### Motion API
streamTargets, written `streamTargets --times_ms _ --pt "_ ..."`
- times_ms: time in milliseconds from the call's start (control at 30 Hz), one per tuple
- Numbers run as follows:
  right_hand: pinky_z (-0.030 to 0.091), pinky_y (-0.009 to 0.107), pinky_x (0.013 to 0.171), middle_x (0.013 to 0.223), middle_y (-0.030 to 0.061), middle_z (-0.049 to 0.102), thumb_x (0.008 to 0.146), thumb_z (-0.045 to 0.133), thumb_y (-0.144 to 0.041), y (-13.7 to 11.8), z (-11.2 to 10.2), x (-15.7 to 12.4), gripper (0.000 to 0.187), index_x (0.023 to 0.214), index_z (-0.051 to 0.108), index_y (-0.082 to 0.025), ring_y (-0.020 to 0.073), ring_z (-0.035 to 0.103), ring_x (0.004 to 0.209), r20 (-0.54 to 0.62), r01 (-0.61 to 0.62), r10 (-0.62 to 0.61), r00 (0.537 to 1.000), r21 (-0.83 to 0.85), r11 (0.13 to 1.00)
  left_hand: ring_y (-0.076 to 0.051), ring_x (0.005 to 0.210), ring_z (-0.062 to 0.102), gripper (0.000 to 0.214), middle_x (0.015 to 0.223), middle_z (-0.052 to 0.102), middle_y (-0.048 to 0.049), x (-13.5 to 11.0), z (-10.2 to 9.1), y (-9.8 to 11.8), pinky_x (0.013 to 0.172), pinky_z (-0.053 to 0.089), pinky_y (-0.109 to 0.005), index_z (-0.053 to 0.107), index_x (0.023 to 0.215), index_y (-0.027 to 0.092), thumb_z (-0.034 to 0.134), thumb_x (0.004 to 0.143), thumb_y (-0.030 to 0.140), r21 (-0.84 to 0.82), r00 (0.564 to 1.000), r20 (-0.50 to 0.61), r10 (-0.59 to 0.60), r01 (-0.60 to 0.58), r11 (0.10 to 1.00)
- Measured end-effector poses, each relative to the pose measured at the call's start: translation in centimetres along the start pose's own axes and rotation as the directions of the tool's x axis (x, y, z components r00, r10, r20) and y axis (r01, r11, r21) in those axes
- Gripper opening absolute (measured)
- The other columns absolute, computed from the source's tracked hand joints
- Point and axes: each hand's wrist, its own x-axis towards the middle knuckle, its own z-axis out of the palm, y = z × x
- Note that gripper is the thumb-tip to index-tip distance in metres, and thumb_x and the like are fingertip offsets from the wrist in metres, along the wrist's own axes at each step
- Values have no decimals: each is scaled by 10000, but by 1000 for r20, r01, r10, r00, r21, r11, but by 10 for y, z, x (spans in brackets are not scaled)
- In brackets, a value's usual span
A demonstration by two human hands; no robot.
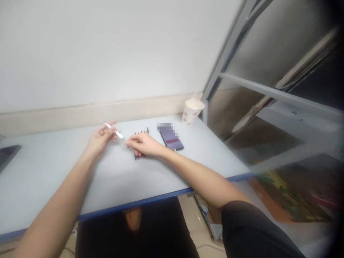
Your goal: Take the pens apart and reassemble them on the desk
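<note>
A white pen is held at a slant between my two hands above the table. My left hand grips its upper part between thumb and fingers, with the tip end pointing up and left. The fingers of my right hand pinch the lower right end. Under and behind the right hand lie several pens in dark and red colours, side by side on the table. That hand hides their middles.
A phone with a lit screen lies right of the pens. A paper cup with red marks stands at the back right corner, near a metal frame. A dark flat device sits at the left edge. The table has a blue front edge.
</note>
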Motion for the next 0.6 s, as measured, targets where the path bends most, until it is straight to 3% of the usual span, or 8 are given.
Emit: streamTargets --times_ms 67,133,233,433,600 --pt "459 254 582 765 15 714 990 651 -488 1 -5 2 324 869 656 -188 131 628 607 -60 46 -49 997 -51 998 -129 594 598 740 761 737 -11 -1 6 -4 668 491 -282 597 1266 163 936 662 422 -5 999 -50 12 -12 1000" --pt "485 276 677 845 35 745 1013 620 -468 3 -15 5 307 893 682 -193 147 648 700 -227 73 -109 968 -162 984 -138 592 625 712 734 737 -3 -2 9 -6 666 504 -284 560 1242 179 925 669 394 2 997 -74 10 -10 1000" --pt "468 308 766 882 52 752 1061 526 -376 7 -29 7 275 910 667 -194 179 658 802 -379 -25 -121 917 -360 933 -153 612 661 575 730 748 -32 -2 9 -7 664 525 -291 596 1111 170 910 683 390 28 997 -71 -11 13 1000" --pt "377 334 677 982 134 752 1062 498 -352 2 -40 -2 221 1068 645 -187 265 661 855 -361 -292 57 931 -642 709 -177 608 679 657 663 738 -38 0 5 -7 652 531 -303 695 1162 116 939 653 453 98 998 -52 -46 51 994" --pt "372 341 658 1041 192 744 1079 458 -331 5 -35 -4 247 1186 617 -175 292 674 845 -300 -334 156 941 -750 571 -173 581 655 680 675 750 -65 -2 6 -6 611 510 -305 728 1196 76 932 673 461 137 996 -18 -90 91 986"
